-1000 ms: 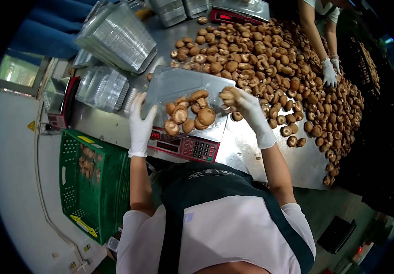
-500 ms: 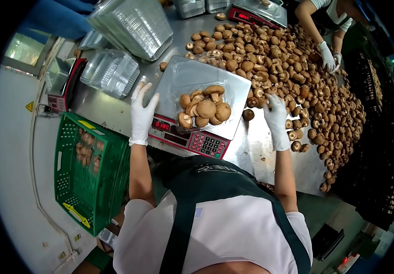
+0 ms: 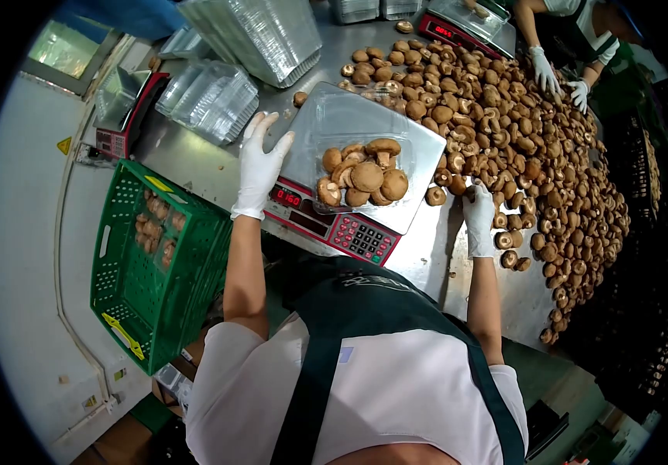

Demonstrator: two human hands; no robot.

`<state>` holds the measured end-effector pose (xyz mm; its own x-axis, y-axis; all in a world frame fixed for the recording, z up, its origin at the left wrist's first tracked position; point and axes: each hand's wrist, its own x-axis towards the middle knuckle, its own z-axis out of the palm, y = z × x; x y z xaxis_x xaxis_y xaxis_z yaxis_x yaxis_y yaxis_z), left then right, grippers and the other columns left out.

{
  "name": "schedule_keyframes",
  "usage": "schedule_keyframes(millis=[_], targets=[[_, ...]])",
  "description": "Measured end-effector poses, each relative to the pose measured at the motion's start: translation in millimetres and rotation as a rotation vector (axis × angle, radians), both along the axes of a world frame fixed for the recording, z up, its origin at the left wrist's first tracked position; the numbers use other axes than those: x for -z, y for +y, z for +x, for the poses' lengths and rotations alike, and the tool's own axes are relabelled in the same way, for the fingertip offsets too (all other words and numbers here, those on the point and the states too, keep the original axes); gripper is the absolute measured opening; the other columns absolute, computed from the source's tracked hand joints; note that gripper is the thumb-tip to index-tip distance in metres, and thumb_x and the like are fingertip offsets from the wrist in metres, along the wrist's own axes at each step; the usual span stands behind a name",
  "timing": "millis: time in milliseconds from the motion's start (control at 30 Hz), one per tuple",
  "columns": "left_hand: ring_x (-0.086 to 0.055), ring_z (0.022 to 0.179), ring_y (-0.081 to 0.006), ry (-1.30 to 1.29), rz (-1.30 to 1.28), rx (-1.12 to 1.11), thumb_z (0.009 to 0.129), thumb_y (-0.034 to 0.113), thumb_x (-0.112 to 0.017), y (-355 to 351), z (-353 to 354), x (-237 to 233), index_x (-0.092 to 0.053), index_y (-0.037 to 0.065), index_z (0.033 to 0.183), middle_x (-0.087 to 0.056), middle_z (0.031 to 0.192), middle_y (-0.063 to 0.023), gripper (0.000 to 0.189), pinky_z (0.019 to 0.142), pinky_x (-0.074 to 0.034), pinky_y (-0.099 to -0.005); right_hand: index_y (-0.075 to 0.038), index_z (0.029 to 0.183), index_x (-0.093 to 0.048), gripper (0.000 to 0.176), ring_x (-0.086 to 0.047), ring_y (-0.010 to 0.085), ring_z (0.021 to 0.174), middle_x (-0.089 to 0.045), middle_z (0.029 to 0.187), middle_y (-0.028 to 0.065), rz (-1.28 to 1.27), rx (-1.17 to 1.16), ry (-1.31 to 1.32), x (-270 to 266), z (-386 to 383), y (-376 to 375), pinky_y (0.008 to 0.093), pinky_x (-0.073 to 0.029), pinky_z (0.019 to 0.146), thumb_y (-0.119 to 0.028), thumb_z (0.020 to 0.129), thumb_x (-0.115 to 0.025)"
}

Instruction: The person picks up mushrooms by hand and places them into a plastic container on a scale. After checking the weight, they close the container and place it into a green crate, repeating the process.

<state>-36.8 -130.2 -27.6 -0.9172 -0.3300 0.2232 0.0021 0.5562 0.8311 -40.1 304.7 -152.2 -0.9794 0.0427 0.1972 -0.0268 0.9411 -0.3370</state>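
Observation:
A clear plastic tray holding several brown mushrooms (image 3: 366,177) rests on the metal plate of a red scale (image 3: 427,167). My gloved left hand (image 3: 261,167) is beside the scale's left edge, fingers spread, holding nothing. At the near edge of the mushroom pile (image 3: 504,116), my gloved right hand (image 3: 479,221) has its fingers drawn together at a mushroom; whatever is between the fingertips is mostly hidden. Several loose mushrooms lie just right of that hand.
Stacks of clear plastic trays (image 3: 260,39) stand behind on the left, near another red scale (image 3: 121,116). A green crate (image 3: 156,310) with packed mushrooms is at the left. Across the pile are a co-worker's gloved hands (image 3: 544,74) and a third scale (image 3: 465,31).
The whole view has shifted. My right hand's fingers have closed together at the pile's edge, while my left hand remains spread by the scale. The co-worker's hands have moved apart.

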Motion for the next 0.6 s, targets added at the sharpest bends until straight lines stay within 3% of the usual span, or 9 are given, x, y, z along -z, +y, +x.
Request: schedule_keyframes(millis=[67,100,200,300,333,433,467,533,600], targets=[[-0.045,0.122,-0.0301,-0.024,0.011,-0.012,0.079,0.022,-0.069,1,2,-1,-0.059,0.006,0.117,-0.047,0.133,-0.0186,0.043,0.102,-0.036,-0.0357,-0.002,0.093,-0.060,0.020,-0.054,0.0350,0.103,-0.059,0.114,0.0161,-0.082,-0.024,0.034,-4,5,-2,0.0414,-0.045,0.088,-0.007,0.074,-0.065],[-0.045,0.122,-0.0301,-0.023,0.013,-0.001,0.079,0.022,-0.069,1,3,-1,-0.059,0.006,0.117,-0.047,0.133,-0.0186,0.043,0.102,-0.036,-0.0357,-0.002,0.095,-0.060,0.024,-0.057,0.0347,0.096,-0.062,0.106,0.0162,-0.068,-0.050,0.091,-7,6,-5,0.0404,-0.047,0.084,-0.008,0.073,-0.066],[-0.045,0.123,-0.0296,-0.038,-0.028,0.028,0.080,0.021,-0.067,4,7,-2,-0.060,0.005,0.115,-0.047,0.133,-0.0183,0.039,0.101,-0.037,-0.0356,-0.004,0.106,-0.060,0.036,-0.066,0.0266,0.082,-0.067,0.090,0.0146,-0.404,0.129,-0.002,-16,12,-13,0.0333,-0.052,0.075,-0.015,0.073,-0.070],[-0.045,0.124,-0.0293,-0.048,0.009,0.092,0.080,0.020,-0.067,14,8,-6,-0.061,0.005,0.114,-0.047,0.133,-0.0183,0.038,0.102,-0.036,-0.0355,-0.008,0.116,-0.060,0.044,-0.067,0.0212,0.088,-0.068,0.095,0.0149,-0.587,0.190,-0.073,-17,16,-9,0.0309,-0.051,0.079,-0.017,0.074,-0.071],[-0.051,0.117,-0.0280,0.018,-0.099,0.104,0.079,0.019,-0.068,18,7,-4,-0.062,0.005,0.113,-0.053,0.127,-0.0168,0.037,0.098,-0.040,-0.0349,-0.009,0.118,-0.060,0.046,-0.067,0.0209,0.089,-0.068,0.096,0.0146,-0.616,0.174,-0.058,-11,16,-5,0.0306,-0.051,0.079,-0.017,0.074,-0.071],[-0.057,0.107,-0.0217,-0.016,-0.148,0.195,0.081,0.015,-0.067,40,8,-21,-0.062,0.003,0.113,-0.059,0.116,-0.0134,0.034,0.092,-0.044,-0.0321,-0.005,0.115,-0.060,0.043,-0.067,0.0180,0.085,-0.068,0.094,0.0121,-0.433,0.167,-0.073,-25,23,-12,0.0278,-0.051,0.077,-0.012,0.074,-0.071],[-0.060,0.100,-0.0202,-0.092,-0.018,0.241,0.080,0.013,-0.068,54,10,-31,-0.063,0.002,0.109,-0.064,0.105,-0.0112,0.032,0.088,-0.046,-0.0310,-0.005,0.110,-0.060,0.040,-0.066,0.0269,0.087,-0.066,0.101,0.0142,-0.389,0.094,-0.012,-14,24,-8,0.0321,-0.052,0.077,-0.012,0.072,-0.069],[-0.058,0.104,-0.0241,0.006,-0.222,0.488,0.074,0.014,-0.071,76,10,-35,-0.064,0.004,0.107,-0.064,0.104,-0.0110,0.035,0.091,-0.045,-0.0331,-0.005,0.109,-0.060,0.040,-0.064,0.0281,0.089,-0.064,0.106,0.0131,-0.418,0.072,-0.021,-14,24,-10,0.0329,-0.052,0.077,-0.011,0.071,-0.070],[-0.051,0.114,-0.0278,0.137,-0.470,0.711,0.069,0.020,-0.073,101,10,-37,-0.063,0.008,0.109,-0.062,0.109,-0.0093,0.043,0.098,-0.038,-0.0393,-0.007,0.110,-0.061,0.041,-0.056,0.0315,0.100,-0.063,0.104,0.0131,-0.220,0.049,-0.108,-16,26,-16,0.0372,-0.048,0.085,-0.015,0.071,-0.071]])
